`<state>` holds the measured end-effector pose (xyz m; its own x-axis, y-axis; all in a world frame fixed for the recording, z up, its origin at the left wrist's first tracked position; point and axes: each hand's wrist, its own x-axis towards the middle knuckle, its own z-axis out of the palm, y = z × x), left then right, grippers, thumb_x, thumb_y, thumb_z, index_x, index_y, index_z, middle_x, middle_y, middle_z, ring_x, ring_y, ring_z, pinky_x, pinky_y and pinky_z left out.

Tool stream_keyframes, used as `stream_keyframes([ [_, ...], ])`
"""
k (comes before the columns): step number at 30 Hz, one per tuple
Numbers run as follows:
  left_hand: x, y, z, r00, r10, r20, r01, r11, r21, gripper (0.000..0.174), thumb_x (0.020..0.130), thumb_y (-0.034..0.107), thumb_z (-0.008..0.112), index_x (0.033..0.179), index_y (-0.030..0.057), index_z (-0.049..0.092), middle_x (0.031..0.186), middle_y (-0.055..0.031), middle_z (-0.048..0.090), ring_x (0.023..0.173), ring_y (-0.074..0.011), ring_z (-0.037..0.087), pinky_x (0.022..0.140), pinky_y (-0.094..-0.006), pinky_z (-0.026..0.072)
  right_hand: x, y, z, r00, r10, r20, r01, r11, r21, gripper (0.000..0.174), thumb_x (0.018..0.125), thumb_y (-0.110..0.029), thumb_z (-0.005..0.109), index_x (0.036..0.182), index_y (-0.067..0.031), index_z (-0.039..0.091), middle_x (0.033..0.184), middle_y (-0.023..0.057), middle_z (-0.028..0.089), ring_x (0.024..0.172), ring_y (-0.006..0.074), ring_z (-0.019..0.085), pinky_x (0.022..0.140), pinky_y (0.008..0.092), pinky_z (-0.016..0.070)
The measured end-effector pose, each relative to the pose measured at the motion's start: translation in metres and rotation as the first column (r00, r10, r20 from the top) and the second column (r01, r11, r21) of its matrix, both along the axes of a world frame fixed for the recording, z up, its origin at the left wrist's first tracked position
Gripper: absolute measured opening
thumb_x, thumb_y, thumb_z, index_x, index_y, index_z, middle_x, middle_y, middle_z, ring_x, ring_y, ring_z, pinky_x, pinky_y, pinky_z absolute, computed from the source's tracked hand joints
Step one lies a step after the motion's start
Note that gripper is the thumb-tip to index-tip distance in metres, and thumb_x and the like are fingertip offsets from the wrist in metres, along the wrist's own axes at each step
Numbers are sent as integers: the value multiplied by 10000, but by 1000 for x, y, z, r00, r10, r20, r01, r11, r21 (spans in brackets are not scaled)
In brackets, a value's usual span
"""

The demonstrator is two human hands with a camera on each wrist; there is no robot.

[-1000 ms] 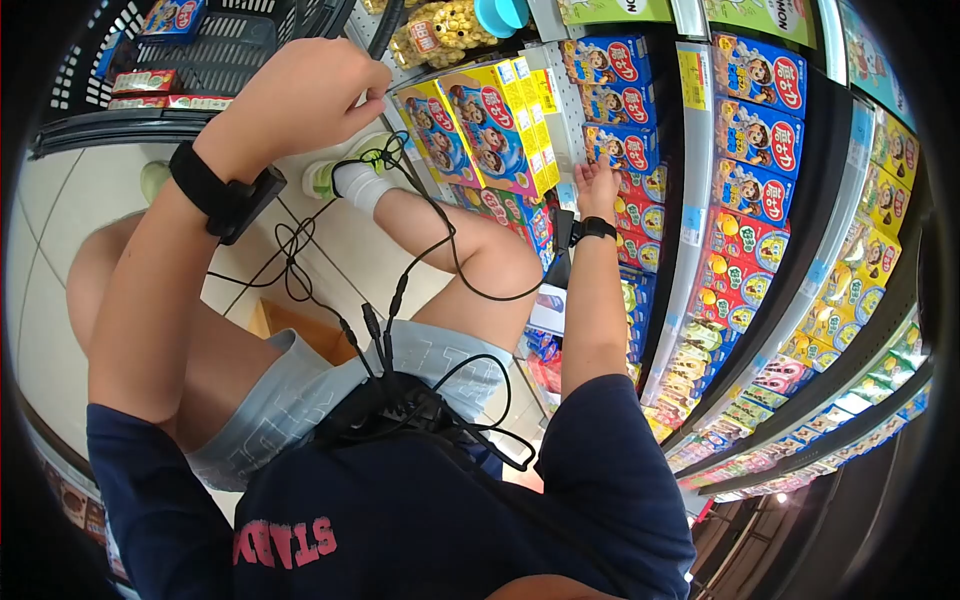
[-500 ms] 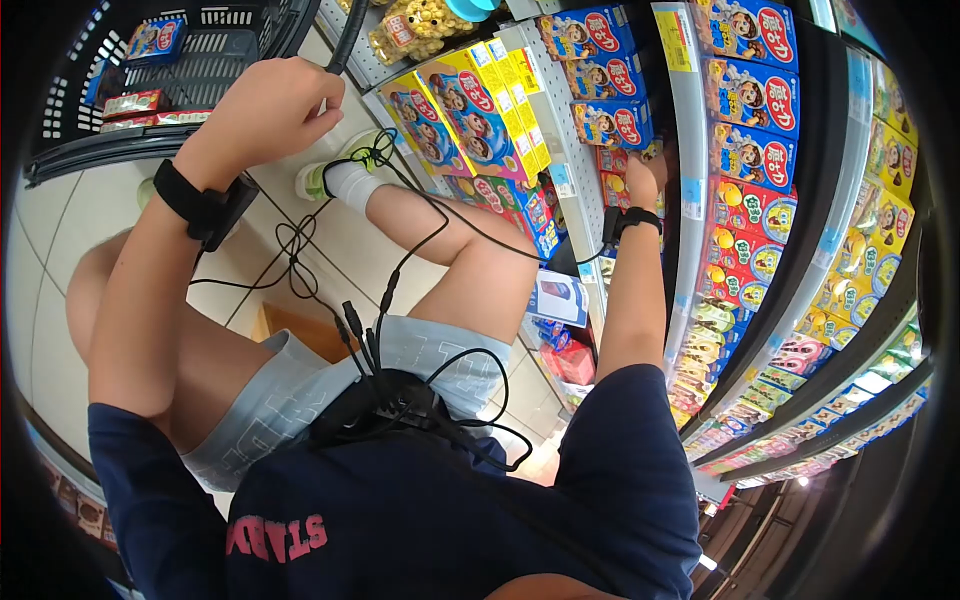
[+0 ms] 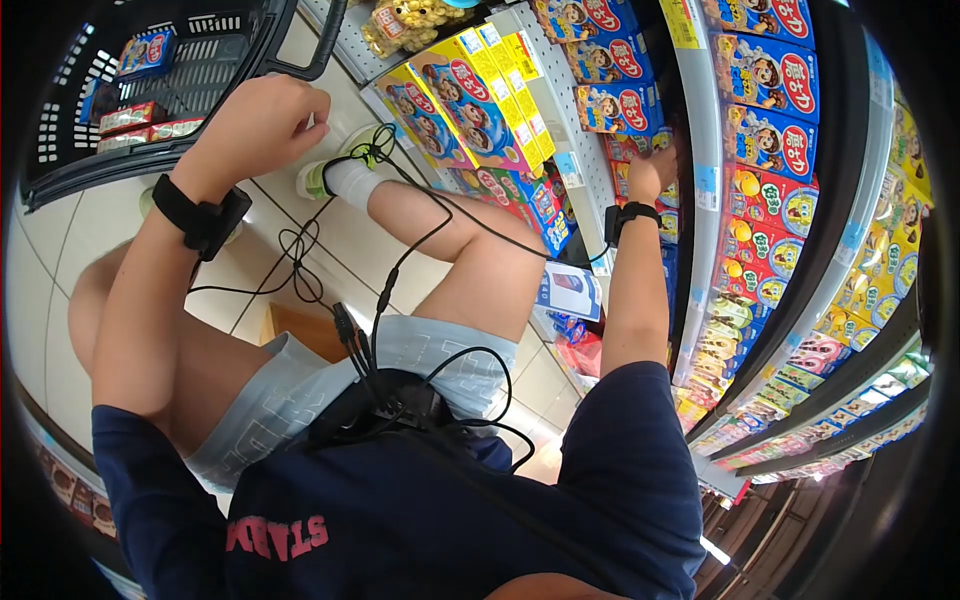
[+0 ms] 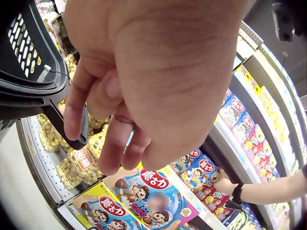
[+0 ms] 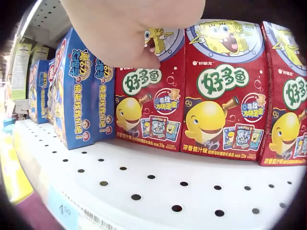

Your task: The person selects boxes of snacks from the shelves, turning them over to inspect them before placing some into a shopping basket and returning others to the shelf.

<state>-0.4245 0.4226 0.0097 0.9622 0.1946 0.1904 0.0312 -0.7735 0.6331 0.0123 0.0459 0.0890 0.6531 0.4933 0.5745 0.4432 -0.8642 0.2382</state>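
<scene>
My right hand [image 3: 650,175] reaches into a shelf in the head view, at the row of red snack boxes [image 3: 625,148] beside the blue snack boxes [image 3: 615,105]. Up close in the right wrist view, its thumb side overlaps the top of the first red box [image 5: 148,105], which has a cartoon whale on its front and stands on the shelf. The other fingers are hidden, so whether they grip the box I cannot tell. My left hand [image 3: 262,125] hangs loosely curled with nothing in it, near the black handle [image 3: 328,45] of a shopping basket.
The black basket [image 3: 60,185] at upper left holds a blue box [image 3: 146,53] and several red boxes. Large yellow-edged boxes [image 3: 465,95] and plastic tubs of yellow snacks [image 3: 410,25] stand along the shelf. Black cables [image 3: 300,245] loop across my lap and legs.
My right hand has moved from the front of a blue box, deeper into the shelf, to the red boxes. In the head view my left hand has shifted left and slightly down.
</scene>
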Motion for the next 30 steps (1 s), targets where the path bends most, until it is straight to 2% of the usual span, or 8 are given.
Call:
stream_keyframes([
  [10, 2, 1, 2, 1000, -16, 14, 16, 1000, 5, 79, 792, 104, 682, 792, 55, 620, 700, -98, 631, 669, -292, 639, 615, -402, 490, 5, -2, 3, 984, -137, -116, 133, 990, -42, 555, 739, -63, 728, 1258, -11, 540, 1067, 267, 671, 1033, 463, 625, 912, 517, 490],
  [14, 0, 1, 4, 1000, -15, 25, 16, 1000, -9, 81, 798, 110, 681, 794, 55, 621, 702, -99, 635, 682, -296, 640, 621, -408, 491, -3, 2, 12, 997, -17, -73, 19, 1000, 22, 564, 736, -43, 716, 1264, -13, 521, 1102, 271, 659, 1069, 463, 610, 926, 513, 483],
  [21, 1, -2, 16, 999, 4, 51, -4, 1000, -7, 115, 814, 158, 663, 762, 57, 648, 690, -110, 637, 700, -319, 638, 645, -418, 505, -23, 12, 29, 931, -156, -329, 171, 985, 16, 604, 734, -62, 662, 1305, 12, 478, 1187, 298, 610, 1142, 472, 559, 985, 479, 454],
  [23, 0, 0, 16, 999, -18, 29, 19, 1000, -6, 86, 807, 132, 677, 797, 60, 631, 694, -101, 632, 691, -304, 642, 634, -411, 498, -23, 5, 23, 992, 62, -113, -64, 998, -17, 597, 770, -185, 650, 1287, 59, 479, 1160, 336, 605, 1118, 478, 568, 972, 484, 456],
  [24, -1, 0, 17, 999, -15, 33, 15, 1000, 0, 86, 807, 132, 677, 797, 60, 631, 694, -101, 632, 691, -304, 642, 634, -411, 498, -22, 6, 27, 937, -153, -313, 133, 988, -85, 644, 814, -327, 614, 1285, 90, 475, 1176, 384, 575, 1115, 490, 561, 973, 493, 449],
  [28, -3, 1, 17, 997, -5, 81, 6, 1000, -9, 89, 807, 137, 678, 797, 61, 633, 692, -100, 630, 691, -307, 640, 633, -412, 497, -26, 26, 45, 769, -323, -551, 209, 943, -260, 707, 826, -375, 646, 1326, 90, 463, 1193, 377, 582, 1141, 481, 569, 988, 513, 442],
  [29, -3, 1, 16, 996, -11, 93, 11, 1000, -2, 91, 809, 140, 676, 797, 61, 633, 694, -100, 629, 691, -308, 640, 633, -412, 497, -30, 32, 50, 770, -317, -553, 204, 945, -257, 707, 826, -375, 646, 1326, 90, 463, 1193, 377, 582, 1141, 481, 569, 988, 513, 442],
  [30, -4, 0, 15, 997, -14, 82, 14, 1000, 6, 93, 805, 154, 669, 796, 67, 637, 697, -108, 627, 693, -319, 636, 633, -421, 497, -35, 38, 53, 906, 24, -422, -95, 984, -148, 746, 828, -394, 660, 1361, 78, 440, 1238, 363, 567, 1173, 469, 554, 1007, 494, 434],
])
